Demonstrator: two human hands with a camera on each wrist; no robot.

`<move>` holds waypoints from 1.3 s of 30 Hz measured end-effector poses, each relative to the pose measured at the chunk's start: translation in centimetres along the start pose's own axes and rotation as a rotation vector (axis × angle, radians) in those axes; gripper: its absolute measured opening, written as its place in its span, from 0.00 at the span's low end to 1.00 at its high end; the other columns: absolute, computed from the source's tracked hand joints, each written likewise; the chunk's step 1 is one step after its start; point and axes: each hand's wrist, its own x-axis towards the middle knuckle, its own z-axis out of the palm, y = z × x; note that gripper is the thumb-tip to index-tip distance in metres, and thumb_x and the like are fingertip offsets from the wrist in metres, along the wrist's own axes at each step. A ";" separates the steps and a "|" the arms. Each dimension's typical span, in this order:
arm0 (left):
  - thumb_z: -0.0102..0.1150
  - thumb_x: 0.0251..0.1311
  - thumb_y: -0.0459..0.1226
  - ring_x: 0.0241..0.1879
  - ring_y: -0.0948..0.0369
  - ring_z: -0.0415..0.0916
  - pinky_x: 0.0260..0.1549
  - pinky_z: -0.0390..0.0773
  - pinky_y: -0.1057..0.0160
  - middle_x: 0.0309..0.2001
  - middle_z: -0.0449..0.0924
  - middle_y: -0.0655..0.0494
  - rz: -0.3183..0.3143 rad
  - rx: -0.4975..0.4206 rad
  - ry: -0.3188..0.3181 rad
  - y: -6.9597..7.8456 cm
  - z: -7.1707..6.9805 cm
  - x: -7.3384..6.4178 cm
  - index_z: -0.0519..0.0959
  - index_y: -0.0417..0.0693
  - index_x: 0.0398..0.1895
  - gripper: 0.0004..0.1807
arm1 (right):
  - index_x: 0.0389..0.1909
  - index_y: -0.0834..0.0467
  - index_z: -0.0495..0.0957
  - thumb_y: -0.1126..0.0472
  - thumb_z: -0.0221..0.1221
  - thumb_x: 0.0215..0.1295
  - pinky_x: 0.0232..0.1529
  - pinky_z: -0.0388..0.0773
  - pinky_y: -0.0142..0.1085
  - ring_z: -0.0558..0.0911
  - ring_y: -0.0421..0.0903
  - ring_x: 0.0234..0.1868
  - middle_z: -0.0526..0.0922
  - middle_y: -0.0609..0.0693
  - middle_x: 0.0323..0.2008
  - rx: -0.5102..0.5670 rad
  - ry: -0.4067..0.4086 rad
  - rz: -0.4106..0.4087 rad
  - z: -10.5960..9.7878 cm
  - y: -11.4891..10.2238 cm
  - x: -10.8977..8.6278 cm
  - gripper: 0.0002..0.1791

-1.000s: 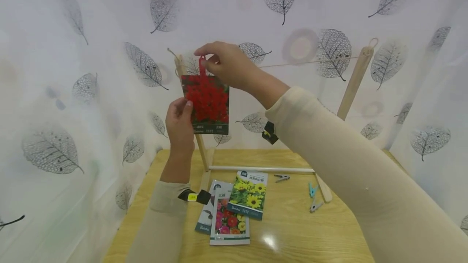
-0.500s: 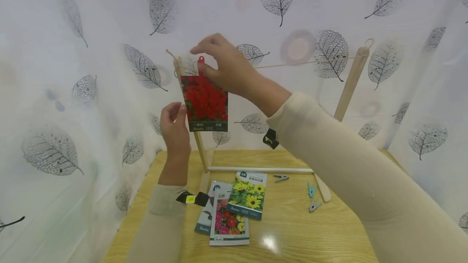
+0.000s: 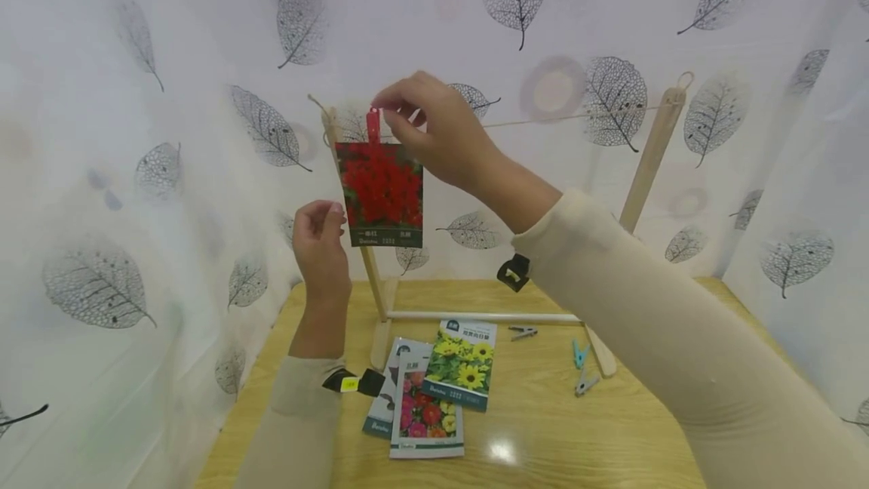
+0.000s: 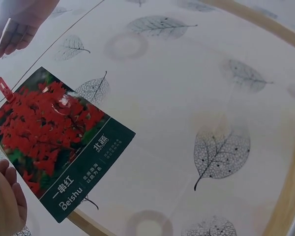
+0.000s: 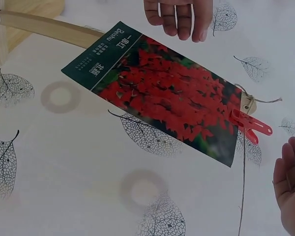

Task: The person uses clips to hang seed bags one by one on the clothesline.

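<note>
A seed packet with red flowers (image 3: 383,187) hangs from a thin string (image 5: 244,196) by a red clothespin (image 5: 250,125) on its top edge. My right hand (image 3: 437,123) is beside the clothespin, fingertips near its upper end in the head view. The right wrist view shows a gap between that hand and the clothespin. My left hand (image 3: 320,251) stands just off the packet's lower left edge, fingers loosely bent and holding nothing. In the left wrist view the packet's front faces the camera, with white lettering on its dark green lower band.
The string runs between two wooden posts (image 3: 645,157), joined low down by a white rod (image 3: 485,316). On the table (image 3: 543,429) lie a yellow-flower packet (image 3: 462,364), a mixed-flower packet (image 3: 426,425), a third packet partly covered, grey clothespins (image 3: 523,332) and a blue clothespin (image 3: 580,354).
My left hand has let go of the packet's edge and drawn down and left. My right fingers have come off the red clothespin; the packet stays hanging from the string.
</note>
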 end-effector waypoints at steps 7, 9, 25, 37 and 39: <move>0.54 0.70 0.33 0.39 0.57 0.76 0.38 0.73 0.64 0.35 0.77 0.57 -0.041 -0.017 -0.050 0.4 0.0 -0.7 0.75 0.50 0.41 0.02 | 0.53 0.60 0.82 0.63 0.55 0.74 0.46 0.77 0.31 0.78 0.43 0.41 0.85 0.52 0.46 -0.001 0.014 0.001 0.1 0.1 -1.1 0.13; 0.54 0.70 0.31 0.38 0.58 0.76 0.37 0.73 0.65 0.34 0.77 0.57 -0.050 -0.032 -0.053 0.3 -0.1 -0.8 0.75 0.50 0.41 0.04 | 0.53 0.61 0.82 0.63 0.55 0.74 0.45 0.76 0.32 0.78 0.44 0.40 0.85 0.52 0.45 0.005 0.015 0.006 0.1 0.2 -1.5 0.13; 0.54 0.73 0.36 0.34 0.62 0.78 0.36 0.77 0.66 0.33 0.79 0.57 -0.105 -0.053 -0.087 -0.4 -0.2 -2.3 0.75 0.48 0.43 0.02 | 0.50 0.63 0.82 0.65 0.57 0.73 0.42 0.79 0.33 0.80 0.43 0.38 0.85 0.54 0.43 0.084 0.043 -0.021 0.0 0.5 -4.9 0.11; 0.52 0.73 0.34 0.34 0.61 0.78 0.34 0.76 0.70 0.31 0.79 0.59 -0.125 -0.057 -0.108 -0.3 0.1 -3.4 0.74 0.48 0.42 0.02 | 0.51 0.62 0.83 0.66 0.57 0.73 0.42 0.80 0.33 0.81 0.42 0.36 0.86 0.53 0.44 0.139 0.076 0.017 -0.3 1.4 -7.8 0.11; 0.52 0.73 0.34 0.34 0.62 0.78 0.34 0.77 0.70 0.32 0.79 0.59 -0.125 -0.044 -0.108 -0.3 0.2 -3.6 0.74 0.48 0.42 0.02 | 0.51 0.61 0.83 0.65 0.57 0.73 0.43 0.80 0.33 0.82 0.41 0.37 0.85 0.52 0.42 0.135 0.077 0.032 -0.4 1.6 -8.1 0.11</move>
